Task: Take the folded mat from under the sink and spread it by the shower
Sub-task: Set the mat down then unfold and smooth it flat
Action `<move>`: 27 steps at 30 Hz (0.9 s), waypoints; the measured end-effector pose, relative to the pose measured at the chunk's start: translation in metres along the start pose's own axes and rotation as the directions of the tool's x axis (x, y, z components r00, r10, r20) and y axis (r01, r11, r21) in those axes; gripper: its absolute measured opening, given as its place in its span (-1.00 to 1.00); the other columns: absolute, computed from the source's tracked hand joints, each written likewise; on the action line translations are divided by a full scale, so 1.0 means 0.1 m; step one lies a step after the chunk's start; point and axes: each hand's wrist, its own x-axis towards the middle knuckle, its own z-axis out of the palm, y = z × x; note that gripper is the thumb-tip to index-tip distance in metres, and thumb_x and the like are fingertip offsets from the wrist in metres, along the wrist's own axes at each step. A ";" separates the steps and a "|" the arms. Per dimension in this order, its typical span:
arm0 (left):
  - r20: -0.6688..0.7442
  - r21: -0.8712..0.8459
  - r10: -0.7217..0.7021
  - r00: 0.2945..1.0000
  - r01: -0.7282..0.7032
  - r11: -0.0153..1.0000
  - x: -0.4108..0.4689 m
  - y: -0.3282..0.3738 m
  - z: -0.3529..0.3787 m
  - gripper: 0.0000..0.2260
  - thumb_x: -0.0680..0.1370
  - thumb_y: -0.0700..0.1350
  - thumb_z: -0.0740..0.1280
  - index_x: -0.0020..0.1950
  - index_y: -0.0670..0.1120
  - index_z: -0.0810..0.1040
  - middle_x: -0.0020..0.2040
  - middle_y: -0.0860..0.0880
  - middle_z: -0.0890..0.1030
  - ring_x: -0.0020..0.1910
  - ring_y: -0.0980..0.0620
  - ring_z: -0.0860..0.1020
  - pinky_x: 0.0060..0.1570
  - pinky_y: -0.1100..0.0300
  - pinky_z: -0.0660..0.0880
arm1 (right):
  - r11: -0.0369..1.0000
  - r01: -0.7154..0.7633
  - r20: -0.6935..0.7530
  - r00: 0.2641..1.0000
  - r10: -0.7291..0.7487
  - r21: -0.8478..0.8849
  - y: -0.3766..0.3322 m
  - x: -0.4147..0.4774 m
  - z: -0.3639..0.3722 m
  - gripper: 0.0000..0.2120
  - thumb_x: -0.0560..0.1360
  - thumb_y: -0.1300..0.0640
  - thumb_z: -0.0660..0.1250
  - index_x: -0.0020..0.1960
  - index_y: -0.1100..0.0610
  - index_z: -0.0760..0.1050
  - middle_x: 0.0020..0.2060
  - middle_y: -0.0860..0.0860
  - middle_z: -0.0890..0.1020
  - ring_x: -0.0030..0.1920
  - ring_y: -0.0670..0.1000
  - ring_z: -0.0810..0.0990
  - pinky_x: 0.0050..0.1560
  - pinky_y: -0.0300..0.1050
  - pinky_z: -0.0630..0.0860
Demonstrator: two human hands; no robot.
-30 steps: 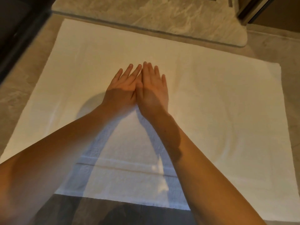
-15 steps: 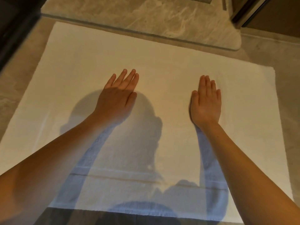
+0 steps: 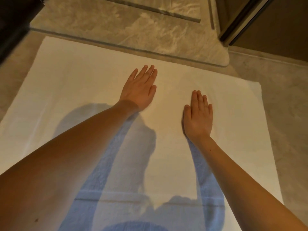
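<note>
A white terry mat (image 3: 80,90) lies fully unfolded and flat on the stone floor, its far edge along the raised shower threshold (image 3: 126,45). Both of my hands rest palm down on it with fingers straight and together. My left hand (image 3: 140,89) lies near the mat's middle, toward the far edge. My right hand (image 3: 199,117) lies to its right, a little nearer me. Neither hand holds anything. My forearms and their shadows cover part of the mat's near half.
The marble shower floor (image 3: 116,19) with a linear drain (image 3: 150,10) lies beyond the threshold. A dark door frame (image 3: 243,22) stands at the upper right. A dark wall or panel (image 3: 11,30) runs along the upper left. Bare floor (image 3: 283,97) flanks the mat's right side.
My hands were together at the mat's middle, then slid apart. Since half a second ago both lie flat and apart, and the view has shifted slightly.
</note>
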 end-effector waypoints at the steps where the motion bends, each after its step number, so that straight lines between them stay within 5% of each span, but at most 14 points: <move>1: -0.002 0.000 -0.005 1.000 0.005 1.000 -0.01 0.00 -0.01 -0.49 0.65 0.02 -0.10 0.60 -0.09 -0.01 0.61 -0.03 0.02 0.58 0.01 -0.03 0.53 0.04 -0.12 | 0.999 -0.019 -0.009 1.000 0.019 0.034 -0.05 0.02 -0.02 -0.47 0.66 0.02 -0.08 0.59 0.12 -0.05 0.58 0.03 0.01 0.57 0.03 -0.08 0.54 0.01 -0.16; 5: -0.010 0.022 -0.015 1.000 0.015 1.000 0.03 0.00 0.01 -0.49 0.65 0.01 -0.09 0.59 -0.10 0.01 0.60 -0.03 0.04 0.57 0.01 0.00 0.53 0.04 -0.11 | 0.985 0.073 -0.095 0.994 -0.059 0.156 -0.62 0.38 -0.01 -0.50 0.66 0.08 -0.04 0.58 0.15 0.05 0.57 0.10 0.09 0.57 0.08 -0.01 0.54 -0.03 -0.14; 12: -0.047 0.043 -0.005 0.999 0.007 0.999 0.01 0.00 0.06 -0.45 0.61 0.01 -0.19 0.59 -0.11 0.03 0.60 -0.03 0.06 0.57 0.02 0.01 0.53 0.04 -0.10 | 0.937 0.347 0.079 0.933 -0.350 0.049 -0.83 0.86 0.16 -0.50 0.67 -0.01 -0.13 0.59 0.05 -0.04 0.58 -0.04 0.04 0.57 0.00 -0.06 0.53 -0.04 -0.15; 27: -0.052 -0.006 -0.012 0.999 0.012 1.000 0.04 -0.05 0.12 -0.46 0.61 0.04 -0.17 0.59 -0.06 0.01 0.60 0.00 0.03 0.57 0.04 -0.01 0.52 0.06 -0.12 | 0.995 0.087 0.025 0.996 -0.085 -0.048 1.19 1.05 -0.36 -0.50 0.68 0.01 -0.14 0.59 0.07 -0.04 0.58 0.01 0.04 0.57 0.03 -0.05 0.53 0.00 -0.13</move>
